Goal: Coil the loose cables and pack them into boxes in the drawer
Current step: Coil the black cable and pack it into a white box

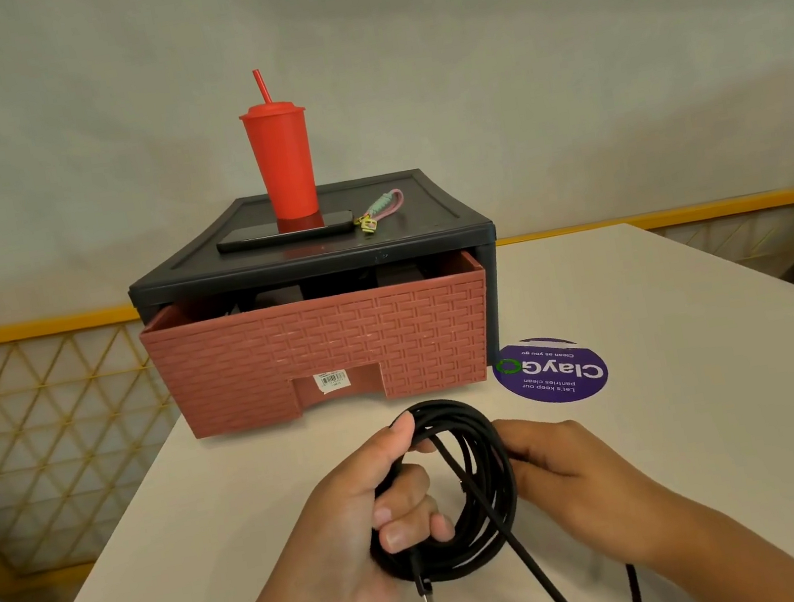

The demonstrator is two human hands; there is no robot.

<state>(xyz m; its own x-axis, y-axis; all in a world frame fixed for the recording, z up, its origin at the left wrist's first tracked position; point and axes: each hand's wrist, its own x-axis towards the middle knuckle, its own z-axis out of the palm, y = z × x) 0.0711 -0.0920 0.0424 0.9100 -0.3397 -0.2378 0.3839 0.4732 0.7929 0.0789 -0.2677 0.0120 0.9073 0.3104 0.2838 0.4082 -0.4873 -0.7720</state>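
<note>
A black cable (484, 469) is wound into several loops above the white table (662, 415). My left hand (365, 508) grips the left side of the coil, thumb on top, and the cable's plug (426, 595) hangs below that hand. My right hand (562, 472) holds the coil's right side, fingers curled round the strands. A loose tail of cable runs off toward the lower right. Behind stands a dark drawer unit (426, 238) with its reddish woven-pattern drawer (325, 353) pulled slightly out; dark shapes show inside, too hidden to name.
On the unit stand a red tumbler with a straw (282, 163), a black phone (285, 232) and a pastel key strap (383, 209). A purple round sticker (551, 370) lies on the table right of the drawer. A yellow lattice railing (37, 409) borders the left.
</note>
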